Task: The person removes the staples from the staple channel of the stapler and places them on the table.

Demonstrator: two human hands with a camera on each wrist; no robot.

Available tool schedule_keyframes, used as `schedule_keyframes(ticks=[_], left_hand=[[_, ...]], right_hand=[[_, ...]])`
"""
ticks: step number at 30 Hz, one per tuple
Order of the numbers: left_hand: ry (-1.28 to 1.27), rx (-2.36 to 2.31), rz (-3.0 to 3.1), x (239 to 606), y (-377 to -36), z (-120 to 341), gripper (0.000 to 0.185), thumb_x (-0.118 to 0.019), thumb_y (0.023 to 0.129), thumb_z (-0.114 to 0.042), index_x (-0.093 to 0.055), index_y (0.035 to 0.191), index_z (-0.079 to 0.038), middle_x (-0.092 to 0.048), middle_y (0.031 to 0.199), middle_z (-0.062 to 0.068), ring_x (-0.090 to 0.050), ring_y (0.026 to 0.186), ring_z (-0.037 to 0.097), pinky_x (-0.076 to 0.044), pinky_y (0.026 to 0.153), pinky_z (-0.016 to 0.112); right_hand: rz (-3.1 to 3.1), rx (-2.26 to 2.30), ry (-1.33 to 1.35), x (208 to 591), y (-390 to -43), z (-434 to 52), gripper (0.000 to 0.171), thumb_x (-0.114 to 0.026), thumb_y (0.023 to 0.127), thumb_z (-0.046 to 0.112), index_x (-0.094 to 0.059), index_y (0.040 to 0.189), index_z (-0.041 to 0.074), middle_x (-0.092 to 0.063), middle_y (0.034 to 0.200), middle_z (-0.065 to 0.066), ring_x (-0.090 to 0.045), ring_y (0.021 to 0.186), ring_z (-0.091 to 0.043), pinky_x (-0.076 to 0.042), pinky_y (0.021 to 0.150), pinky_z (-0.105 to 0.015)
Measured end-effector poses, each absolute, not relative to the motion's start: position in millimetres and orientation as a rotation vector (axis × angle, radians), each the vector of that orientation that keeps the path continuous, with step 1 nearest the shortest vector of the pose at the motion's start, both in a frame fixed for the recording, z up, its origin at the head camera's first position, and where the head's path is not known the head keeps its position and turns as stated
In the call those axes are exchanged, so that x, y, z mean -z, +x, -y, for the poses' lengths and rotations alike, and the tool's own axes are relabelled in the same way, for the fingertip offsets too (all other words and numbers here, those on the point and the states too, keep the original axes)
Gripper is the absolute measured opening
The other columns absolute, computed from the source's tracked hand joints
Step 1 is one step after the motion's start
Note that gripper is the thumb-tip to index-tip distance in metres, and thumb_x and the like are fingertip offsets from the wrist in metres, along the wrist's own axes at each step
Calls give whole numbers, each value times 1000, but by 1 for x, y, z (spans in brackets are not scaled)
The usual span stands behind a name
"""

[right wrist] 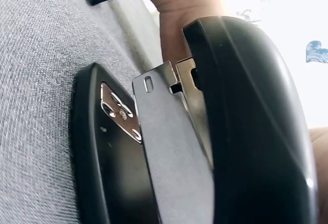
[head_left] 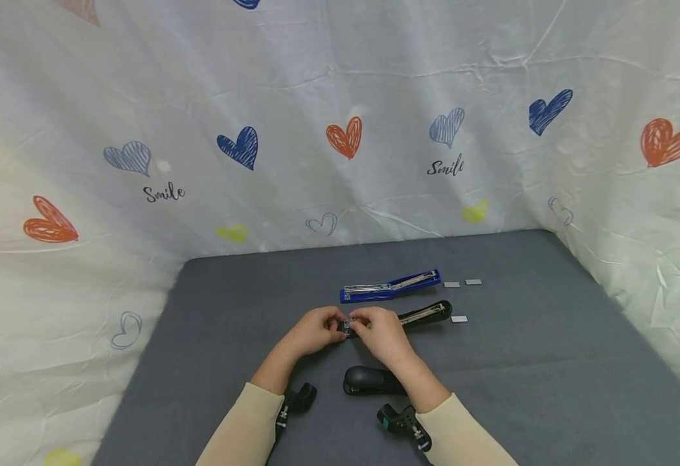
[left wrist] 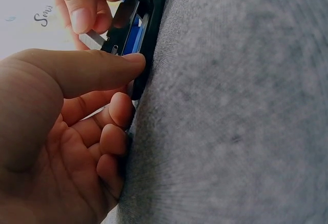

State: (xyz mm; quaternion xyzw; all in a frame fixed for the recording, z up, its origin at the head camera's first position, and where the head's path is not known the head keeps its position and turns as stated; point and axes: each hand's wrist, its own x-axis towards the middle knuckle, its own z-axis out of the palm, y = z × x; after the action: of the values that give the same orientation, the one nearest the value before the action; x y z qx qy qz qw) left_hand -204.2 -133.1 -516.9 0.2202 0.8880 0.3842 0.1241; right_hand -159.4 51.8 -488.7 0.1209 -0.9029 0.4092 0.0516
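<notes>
From the head camera, the left hand (head_left: 312, 331) and right hand (head_left: 382, 334) meet at the near end of an opened black plastic stapler (head_left: 424, 313) lying on the grey cloth-covered bench (head_left: 550, 362), just in front of an opened blue stapler (head_left: 391, 287). The left wrist camera shows the left thumb and curled fingers pinching that black stapler's end, while the right fingers (left wrist: 82, 8) pinch a small silver staple strip (left wrist: 93, 39). The right wrist camera shows a closed black stapler (right wrist: 205, 147) resting on the bench.

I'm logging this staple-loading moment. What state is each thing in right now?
Black stapler: opened out flat, both hands at its near end.
Blue stapler: opened out flat, untouched.
Closed black stapler: shut, lying near the wrists.
Staple strips: loose on the mat.
Left hand: fingers curled on the black stapler.
Right hand: pinching a small piece at the black stapler's end.
</notes>
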Motion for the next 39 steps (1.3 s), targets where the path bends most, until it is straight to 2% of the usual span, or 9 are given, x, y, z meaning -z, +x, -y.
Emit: schedule_keyframes(ticks=[4,9,15,22,28,39], left_hand=[[640,-1123,-2584,516,-204,133,21,-72,83,-19,-65,103,-18,-53,65,1,-43,48,11,-38,49,28],[636,-1112,-2589,515,-204,133,24,-73,83,-20,-65,105,-16,-54,66,0,-43,49,10,-39,51,27],[639,-1119,-2588,515,-205,133,26,-74,82,-19,-65,106,-14,-53,65,-1,-44,50,10,-39,52,27],[622,-1112,-2599,515,-205,133,24,-74,82,-19,-66,104,-16,-53,65,-2,-44,51,10,-38,51,27],[616,-1109,-2603,515,-203,133,24,-74,82,-18,-65,105,-16,-52,65,-2,-43,51,10,-37,51,27],[622,-1109,-2595,514,-202,133,24,-73,83,-18,-65,105,-17,-52,65,-2,-42,51,11,-37,52,28]], right_hand=[[2761,-1248,344,488,-161,-54,19,-69,87,19,-72,104,11,-68,84,5,-55,59,-3,-44,52,-25],[2776,-1356,291,480,-162,-59,16,-66,86,16,-71,101,12,-65,80,7,-53,53,-9,-43,50,-29],[2773,-1489,198,464,-161,-71,15,-65,83,17,-70,97,16,-64,80,7,-58,61,-12,-46,57,-33],[2777,-1444,178,447,-160,-87,13,-71,85,18,-71,98,17,-67,85,6,-61,73,-9,-48,63,-32],[2763,-1420,184,435,-157,-104,15,-69,87,17,-72,101,14,-68,91,3,-64,79,-13,-48,63,-31],[2737,-1343,154,415,-150,-138,16,-67,88,16,-72,104,13,-67,92,0,-60,78,-20,-44,61,-34]])
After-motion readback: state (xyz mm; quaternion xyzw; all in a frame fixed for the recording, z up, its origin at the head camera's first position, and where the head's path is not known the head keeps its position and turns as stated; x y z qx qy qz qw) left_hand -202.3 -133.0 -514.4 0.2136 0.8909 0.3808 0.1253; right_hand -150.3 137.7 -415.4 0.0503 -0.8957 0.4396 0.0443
